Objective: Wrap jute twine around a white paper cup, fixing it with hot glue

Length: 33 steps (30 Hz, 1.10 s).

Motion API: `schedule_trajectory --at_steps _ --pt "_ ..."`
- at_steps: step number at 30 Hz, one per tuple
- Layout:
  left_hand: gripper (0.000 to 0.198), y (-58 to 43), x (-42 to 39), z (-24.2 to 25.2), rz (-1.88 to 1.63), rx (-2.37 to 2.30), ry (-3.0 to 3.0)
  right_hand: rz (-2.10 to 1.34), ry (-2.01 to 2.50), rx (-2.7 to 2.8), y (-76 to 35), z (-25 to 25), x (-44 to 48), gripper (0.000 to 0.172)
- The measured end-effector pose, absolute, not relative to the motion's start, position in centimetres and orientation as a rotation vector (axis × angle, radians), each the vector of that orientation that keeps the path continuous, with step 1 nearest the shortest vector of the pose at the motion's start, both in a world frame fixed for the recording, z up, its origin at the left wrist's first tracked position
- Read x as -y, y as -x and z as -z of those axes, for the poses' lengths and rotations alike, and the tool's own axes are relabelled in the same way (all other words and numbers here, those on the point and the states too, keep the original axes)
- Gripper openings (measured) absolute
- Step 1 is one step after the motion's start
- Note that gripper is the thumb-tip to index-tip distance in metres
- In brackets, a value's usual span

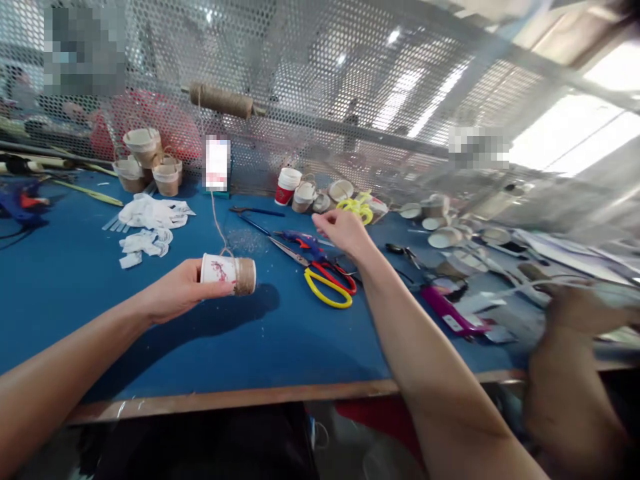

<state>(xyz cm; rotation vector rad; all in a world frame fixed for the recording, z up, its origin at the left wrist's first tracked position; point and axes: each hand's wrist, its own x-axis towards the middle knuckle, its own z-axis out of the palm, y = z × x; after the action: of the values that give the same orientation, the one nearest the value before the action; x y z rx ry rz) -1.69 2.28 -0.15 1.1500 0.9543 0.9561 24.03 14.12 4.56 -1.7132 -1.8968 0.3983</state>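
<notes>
the left hand grips a paper cup above the blue table, thumb along the near side. the cup lies sideways, its white end toward the palm and its twine-wrapped end pointing right. from the cup a strand rises to the spool, mounted level before the mesh. the right hand is raised beyond the scissors, near the glue gun, its fingers curled and narrow; whether they pinch anything cannot be told. pliers lie left of the glue gun. at left, white scraps lie in front of a group of wrapped cups, one resting on the others. a red-and-white cup stands farther back, upright. at right, another person's arm, blurred, extends over the table near a purple tool.
</notes>
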Motion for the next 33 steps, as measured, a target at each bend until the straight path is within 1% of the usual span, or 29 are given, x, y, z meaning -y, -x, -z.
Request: schedule_trajectory --at_steps 3,5,6,10,12,14,16,18,20,22,24,27,33 --pt "0.028 1.7 -2.3 0.4 -0.905 -1.011 -1.243 -0.488 1.912 1.915 -26.1 -3.3 -15.7 0.029" --pt "0.028 1.8 -2.4 0.6 -0.879 -1.026 -1.280 -0.607 1.994 1.938 -26.6 -2.2 -16.1 0.022" --pt "0.028 1.8 -2.4 0.7 -0.872 -1.030 -1.287 -0.667 2.019 1.941 -26.6 -1.7 -16.2 0.022" --pt "0.028 1.7 -2.6 1.0 -0.872 -1.028 -1.276 -0.833 2.036 1.868 -25.9 -0.7 -16.5 0.031" --pt "0.029 1.7 -2.7 1.0 -0.881 -1.031 -1.270 -0.867 1.990 1.803 -25.5 -0.8 -16.4 0.029" --pt "0.028 1.7 -2.7 1.0 -0.880 -1.036 -1.265 -0.863 1.904 1.735 -25.3 -1.2 -15.9 0.022" --pt "0.025 1.7 -2.8 0.9 -0.863 -1.030 -1.255 -0.857 1.790 1.669 -25.0 -2.0 -14.9 0.015" --pt "0.021 1.7 -2.8 0.9 -0.838 -1.007 -1.240 -0.922 1.668 1.625 -24.6 -3.0 -13.5 0.013" --pt "0.019 1.7 -2.8 0.8 -0.819 -0.988 -1.229 -1.042 1.563 1.608 -23.9 -3.8 -11.7 0.014" --pt "0.018 1.6 -2.9 0.9 -0.802 -0.984 -1.230 -1.248 1.374 1.561 -23.1 -4.2 -10.0 0.018" --pt "0.019 1.7 -3.0 0.9 -0.786 -0.988 -1.243 -1.297 1.307 1.651 -22.4 -4.1 -8.4 0.021" --pt "0.024 1.7 -3.1 1.0 -0.751 -1.002 -1.287 -1.256 1.332 1.845 -21.6 -3.8 -6.7 0.024" --pt "0.029 1.8 -3.4 1.3 -0.699 -1.056 -1.299 -1.066 1.498 2.030 -21.6 -4.0 -5.4 0.024"
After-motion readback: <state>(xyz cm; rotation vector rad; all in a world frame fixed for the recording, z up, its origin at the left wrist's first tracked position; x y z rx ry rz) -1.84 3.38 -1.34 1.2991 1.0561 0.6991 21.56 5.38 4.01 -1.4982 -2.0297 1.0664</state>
